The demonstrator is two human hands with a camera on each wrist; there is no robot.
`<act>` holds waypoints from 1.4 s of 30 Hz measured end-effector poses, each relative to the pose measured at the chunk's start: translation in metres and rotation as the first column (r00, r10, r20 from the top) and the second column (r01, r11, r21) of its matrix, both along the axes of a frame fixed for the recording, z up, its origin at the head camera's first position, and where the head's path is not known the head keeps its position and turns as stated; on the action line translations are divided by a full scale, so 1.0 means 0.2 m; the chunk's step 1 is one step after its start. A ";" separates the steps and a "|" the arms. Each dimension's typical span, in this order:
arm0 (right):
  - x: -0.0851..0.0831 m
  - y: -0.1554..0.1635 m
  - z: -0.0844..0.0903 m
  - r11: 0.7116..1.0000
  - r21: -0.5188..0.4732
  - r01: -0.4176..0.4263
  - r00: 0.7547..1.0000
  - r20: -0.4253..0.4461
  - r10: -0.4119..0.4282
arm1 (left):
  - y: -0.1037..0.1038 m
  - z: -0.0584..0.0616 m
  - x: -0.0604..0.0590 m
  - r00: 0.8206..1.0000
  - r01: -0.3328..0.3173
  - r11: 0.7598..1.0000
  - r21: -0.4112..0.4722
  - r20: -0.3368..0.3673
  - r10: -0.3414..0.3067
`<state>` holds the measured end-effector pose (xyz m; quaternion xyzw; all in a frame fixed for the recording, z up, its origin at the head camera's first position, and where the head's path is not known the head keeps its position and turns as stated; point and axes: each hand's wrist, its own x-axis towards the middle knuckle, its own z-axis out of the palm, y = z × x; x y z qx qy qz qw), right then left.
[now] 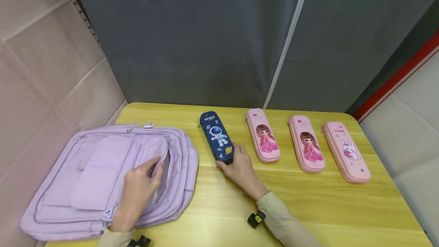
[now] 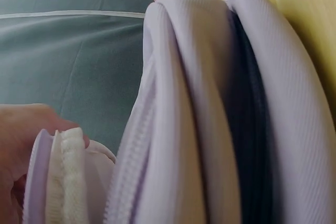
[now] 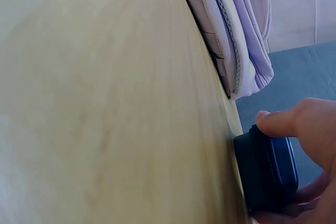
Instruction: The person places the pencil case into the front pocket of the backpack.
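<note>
A lavender backpack (image 1: 99,174) lies flat on the left of the table, its front pocket unzipped along the right side. My left hand (image 1: 137,186) pinches the edge of that pocket and lifts it, so a gap shows behind the fabric; in the left wrist view the pocket edge (image 2: 68,177) has a pale lining. Right of the backpack lies a navy pencil case (image 1: 215,134) with an astronaut and the word SPACE. My right hand (image 1: 242,170) grips its near end, thumb on the left and fingers on the right. The right wrist view shows the case's end (image 3: 265,171) between thumb and fingers.
Two pink pencil cases with a doll print, one nearer (image 1: 263,136) and one farther right (image 1: 306,144), lie in a row with a pink rabbit case (image 1: 347,151). A grey curtain (image 1: 205,48) hangs behind the yellow table (image 1: 219,209). A tiled wall (image 1: 51,60) borders the left.
</note>
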<state>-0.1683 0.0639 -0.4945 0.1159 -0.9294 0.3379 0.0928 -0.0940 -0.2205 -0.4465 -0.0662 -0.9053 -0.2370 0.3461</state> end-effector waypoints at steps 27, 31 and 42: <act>0.07 0.02 0.09 0.963 -0.258 0.076 0.994 0.090 -0.054 | -0.07 0.10 0.02 0.975 -0.133 0.975 0.176 -0.153 0.160; 0.12 0.00 0.14 0.953 -0.301 0.012 0.998 0.068 0.009 | -0.09 0.12 0.02 0.967 -0.144 0.971 0.191 -0.179 0.179; 0.22 -0.02 0.22 0.938 -0.298 -0.179 0.975 0.073 0.209 | -0.12 0.19 0.03 0.968 -0.144 0.950 0.277 -0.159 0.193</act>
